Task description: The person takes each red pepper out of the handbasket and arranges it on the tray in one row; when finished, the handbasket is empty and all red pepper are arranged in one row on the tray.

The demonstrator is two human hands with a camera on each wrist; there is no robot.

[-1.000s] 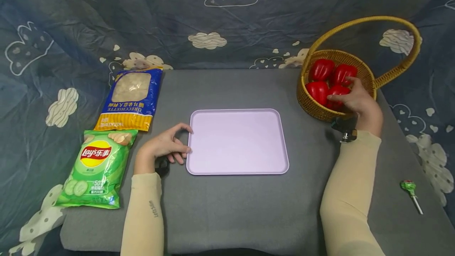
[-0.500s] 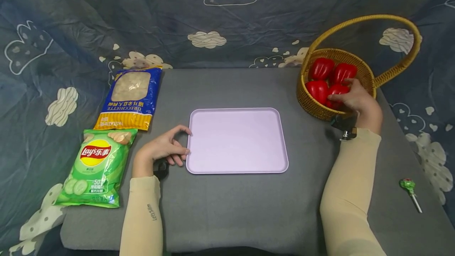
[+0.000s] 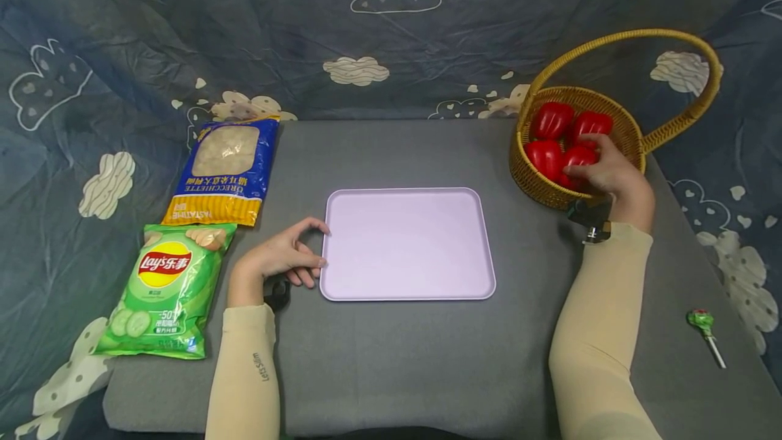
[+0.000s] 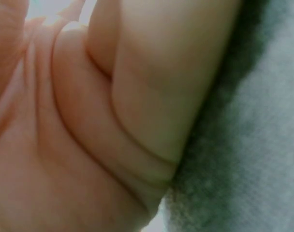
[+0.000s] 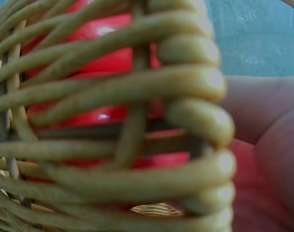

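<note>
In the head view my right hand (image 3: 611, 172) reaches into a wicker basket (image 3: 537, 189) and grips the nearest red bell pepper (image 3: 577, 158), thumb on its left and fingers over its far side. Several shiny peppers (image 3: 552, 119) share the basket. The right wrist view shows the woven rim (image 5: 185, 82) close up, with red behind it. My left hand (image 3: 277, 250) rests at the left edge of a lilac rectangular tray (image 3: 409, 243), thumb and index fingertips spread along its rim. Only palm and folded fingers (image 4: 147, 82) fill the left wrist view.
At the left lie a blue and yellow orecchiette bag (image 3: 226, 168) and a green Lay's chip bag (image 3: 161, 290). A green-wrapped lollipop (image 3: 702, 324) lies at the right. The basket's tall handle (image 3: 641, 32) arches above it. A cloud-patterned cloth (image 3: 397, 39) hangs behind the grey table.
The right hand's index finger has shifted left over the pepper, and the hand has drawn slightly left. The left hand and tray stay nearly as they were.
</note>
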